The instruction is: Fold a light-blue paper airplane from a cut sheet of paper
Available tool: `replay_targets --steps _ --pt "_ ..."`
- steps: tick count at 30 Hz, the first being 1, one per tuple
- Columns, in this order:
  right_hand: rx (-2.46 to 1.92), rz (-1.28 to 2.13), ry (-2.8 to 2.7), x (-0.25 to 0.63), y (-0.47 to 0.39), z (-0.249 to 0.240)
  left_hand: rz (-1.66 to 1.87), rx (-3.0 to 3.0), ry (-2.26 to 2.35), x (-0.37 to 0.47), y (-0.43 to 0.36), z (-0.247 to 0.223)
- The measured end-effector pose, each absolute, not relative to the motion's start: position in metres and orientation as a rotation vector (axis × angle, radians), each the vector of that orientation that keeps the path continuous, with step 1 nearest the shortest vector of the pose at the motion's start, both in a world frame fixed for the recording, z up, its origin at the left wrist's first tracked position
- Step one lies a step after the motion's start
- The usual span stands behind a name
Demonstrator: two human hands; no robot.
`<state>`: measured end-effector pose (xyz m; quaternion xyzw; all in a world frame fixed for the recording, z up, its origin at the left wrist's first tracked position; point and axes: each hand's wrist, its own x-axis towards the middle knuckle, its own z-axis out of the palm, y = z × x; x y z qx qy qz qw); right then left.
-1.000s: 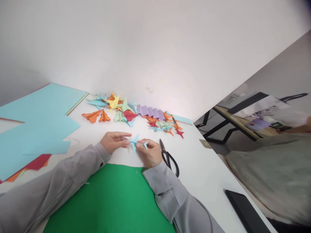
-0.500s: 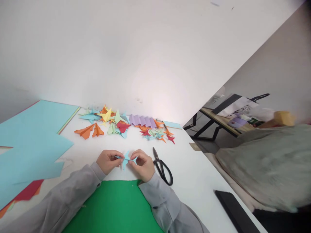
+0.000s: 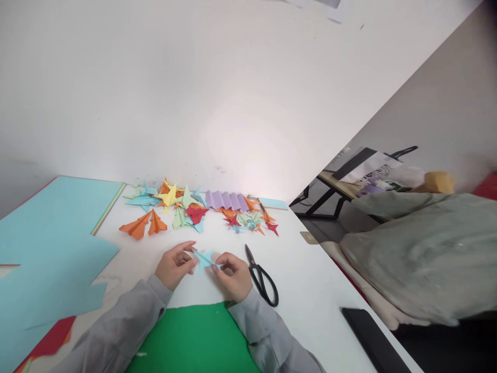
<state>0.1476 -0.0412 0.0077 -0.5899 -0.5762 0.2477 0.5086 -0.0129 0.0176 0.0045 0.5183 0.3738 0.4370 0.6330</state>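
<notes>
A small light-blue folded paper airplane [image 3: 205,259] is in front of me, a little blurred. My right hand [image 3: 235,277] pinches its right end between thumb and fingers. Beside its left tip is my left hand [image 3: 176,264], thumb and forefinger apart, with no grip on the paper that I can see. Black-handled scissors [image 3: 261,277] lie just right of my right hand. Below both hands is a green sheet [image 3: 198,339], partly covered by my sleeves.
Many-coloured folded paper planes [image 3: 167,197] are heaped along the wall, beside a pleated purple paper [image 3: 226,201]. Large blue sheets [image 3: 50,248] cover the left side. A black flat object [image 3: 375,339] lies near the table's right edge. Beyond is a cloth-covered shape [image 3: 423,254].
My left fingers have spread and come off the airplane's left end. My right hand keeps hold of it, and the airplane has turned to show its wings. The view has tilted slightly upward.
</notes>
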Motion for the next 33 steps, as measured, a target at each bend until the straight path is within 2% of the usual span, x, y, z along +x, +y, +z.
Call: replay_targets --steps 3,9,12,22,29,33 --pt "-1.575 0.663 -1.127 0.153 -0.022 0.007 1.122 1.105 0.912 -0.012 0.020 0.003" --pt "-2.172 0.172 -1.285 0.157 0.031 0.015 1.059 1.097 0.878 -0.012 0.019 0.002" --pt "-2.294 0.125 -1.285 0.158 0.044 0.017 1.027 1.110 0.865 -0.014 0.020 0.003" --pt "-2.457 0.095 -1.366 0.165 0.033 0.018 0.961 1.165 0.820 -0.020 0.021 0.006" --pt "-2.424 0.151 -1.406 0.164 0.015 0.023 0.847 1.235 0.806 -0.025 0.025 0.010" --pt "-2.263 0.144 -1.548 0.160 -0.020 0.020 0.852 1.230 0.847 -0.023 0.022 0.015"
